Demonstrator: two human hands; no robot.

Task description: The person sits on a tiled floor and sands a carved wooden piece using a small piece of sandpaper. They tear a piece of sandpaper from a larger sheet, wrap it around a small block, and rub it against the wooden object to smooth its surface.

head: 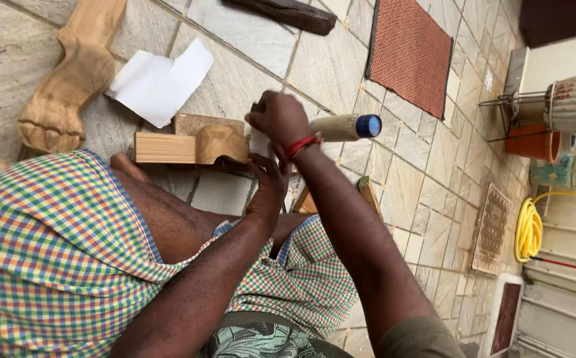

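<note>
Wooden carved piece lies on stone floor, 9 o'clock of both hands. Right hand grip closed on white paper; left hand fingers pinch it from 6 o'clock.

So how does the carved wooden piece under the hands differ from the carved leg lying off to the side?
The wooden piece has a squared, straight-cut block end; the carved leg is rounded throughout. The piece lies by both hands, right hand and left hand; the leg lies untouched. Both are pale bare wood.
</note>
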